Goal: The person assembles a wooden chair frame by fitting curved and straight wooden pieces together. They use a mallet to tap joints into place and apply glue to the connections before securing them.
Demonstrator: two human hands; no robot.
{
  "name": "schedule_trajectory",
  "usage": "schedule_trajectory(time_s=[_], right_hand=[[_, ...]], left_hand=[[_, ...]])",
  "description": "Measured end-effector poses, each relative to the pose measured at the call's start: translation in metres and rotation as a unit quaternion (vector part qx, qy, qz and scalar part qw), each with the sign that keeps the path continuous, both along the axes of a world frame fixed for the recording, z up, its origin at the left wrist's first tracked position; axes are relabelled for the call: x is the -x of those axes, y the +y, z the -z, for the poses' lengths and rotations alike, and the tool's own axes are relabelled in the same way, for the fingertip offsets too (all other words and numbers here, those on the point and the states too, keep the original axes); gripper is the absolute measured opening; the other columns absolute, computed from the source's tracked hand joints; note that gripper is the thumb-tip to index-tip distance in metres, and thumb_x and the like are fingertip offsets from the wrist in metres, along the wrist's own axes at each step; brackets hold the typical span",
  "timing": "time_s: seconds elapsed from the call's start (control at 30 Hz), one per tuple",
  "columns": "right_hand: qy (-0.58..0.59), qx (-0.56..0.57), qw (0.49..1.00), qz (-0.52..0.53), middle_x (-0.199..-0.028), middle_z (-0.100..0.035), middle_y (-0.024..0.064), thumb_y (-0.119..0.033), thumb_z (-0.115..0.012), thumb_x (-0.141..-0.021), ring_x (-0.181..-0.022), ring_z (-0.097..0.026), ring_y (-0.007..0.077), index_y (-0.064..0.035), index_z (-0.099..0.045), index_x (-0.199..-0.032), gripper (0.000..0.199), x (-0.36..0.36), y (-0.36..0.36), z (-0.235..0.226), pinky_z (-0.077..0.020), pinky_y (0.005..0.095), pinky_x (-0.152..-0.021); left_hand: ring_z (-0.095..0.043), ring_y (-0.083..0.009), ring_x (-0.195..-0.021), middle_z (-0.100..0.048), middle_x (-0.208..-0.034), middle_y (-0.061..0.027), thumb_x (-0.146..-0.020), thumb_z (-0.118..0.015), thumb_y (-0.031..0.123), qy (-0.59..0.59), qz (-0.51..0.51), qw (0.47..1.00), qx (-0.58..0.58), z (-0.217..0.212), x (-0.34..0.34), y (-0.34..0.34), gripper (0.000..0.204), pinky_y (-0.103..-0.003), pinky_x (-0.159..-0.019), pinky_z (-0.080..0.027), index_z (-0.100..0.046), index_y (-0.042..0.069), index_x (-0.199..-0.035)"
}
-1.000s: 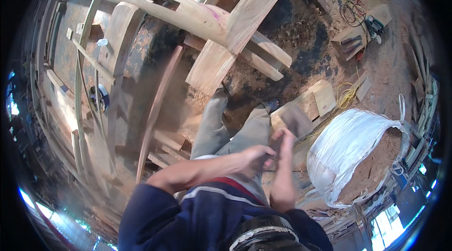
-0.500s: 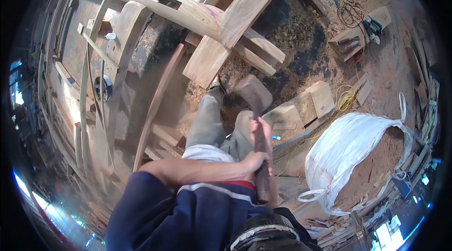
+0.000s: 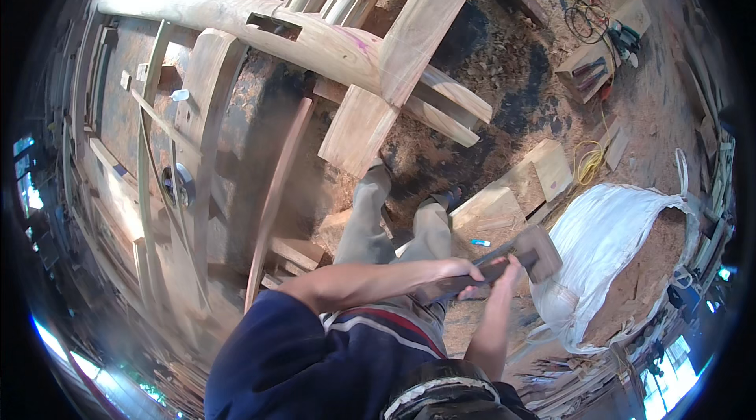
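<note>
Two hands [image 3: 461,271] grip one mallet [image 3: 540,255] near one white sack [image 3: 592,243].

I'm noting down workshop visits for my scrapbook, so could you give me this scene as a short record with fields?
Left hand: holding the handle of the mallet
Right hand: on the same handle, nearer the mallet's head
Left hand position: centre of the picture, low
Right hand position: just to its right
Ahead: rounded beam with a slot, crossed by a flat plank
On the right: white sack holding sawdust; yellow cord beyond it
</note>
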State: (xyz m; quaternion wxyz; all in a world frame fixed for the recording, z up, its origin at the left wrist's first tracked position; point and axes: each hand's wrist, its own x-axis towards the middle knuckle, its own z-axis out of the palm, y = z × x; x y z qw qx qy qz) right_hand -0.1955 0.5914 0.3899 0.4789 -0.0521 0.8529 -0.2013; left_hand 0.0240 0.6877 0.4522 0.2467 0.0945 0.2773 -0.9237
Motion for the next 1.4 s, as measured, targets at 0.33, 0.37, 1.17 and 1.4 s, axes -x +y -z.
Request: schedule_trajectory(time_s=[0.33, 0.37, 1.17, 1.4], right_hand=[[-0.581, -0.211, 0.785, -0.039, -0.066, -0.049, 0.0013, -0.034, -0.055, -0.105, -0.06, -0.054, 0.0165, -0.0089, -0.052, -0.083, 0.034, -0.175, 0.113, 0.141, -0.0454, 0.0309, -0.06], [-0.614, -0.235, 0.753, -0.011, -0.071, -0.053, 0.0008, -0.032, -0.059, -0.104, -0.062, -0.054, 0.0143, -0.0071, -0.055, -0.092, 0.028, -0.161, 0.105, 0.146, -0.0472, 0.0287, -0.06], [0.021, 0.015, 0.999, -0.038, -0.077, -0.059, 0.0029, -0.024, -0.06, -0.096, -0.066, -0.058, 0.0169, -0.0134, -0.054, -0.082, 0.019, -0.01, 0.006, -0.003, -0.0488, 0.0328, -0.063], [-0.46, -0.202, 0.802, -0.323, -0.064, -0.061, 0.0056, -0.03, -0.06, -0.099, -0.057, -0.057, 0.0183, -0.0081, -0.062, -0.075, 0.032, -0.223, 0.098, 0.119, -0.0483, 0.0331, -0.06]], left_hand=[[-0.063, -0.0226, -0.059, -0.061, -0.074, -0.0121, -0.091, -0.065, 0.008, -0.494, -0.03, 0.844, -0.205, -0.063, -0.032, 0.059, 0.031, -0.039, -0.056, -0.056, -0.045, -0.002, -0.113], [-0.063, -0.0222, -0.058, -0.062, -0.073, -0.0126, -0.092, -0.064, 0.009, -0.497, -0.027, 0.846, -0.194, -0.063, -0.018, 0.05, 0.029, -0.038, -0.056, -0.055, -0.045, 0.0, -0.112], [-0.052, -0.0147, -0.058, -0.055, -0.071, -0.002, -0.101, -0.057, 0.023, -0.008, 0.008, 1.0, 0.026, 0.013, 0.014, -0.007, 0.02, -0.03, -0.057, -0.045, -0.055, 0.007, -0.09], [-0.061, -0.0175, -0.061, -0.06, -0.071, -0.0045, -0.098, -0.058, 0.016, -0.451, -0.089, 0.853, -0.247, -0.047, -0.085, 0.09, 0.013, -0.034, -0.058, -0.054, -0.059, 0.005, -0.091]])
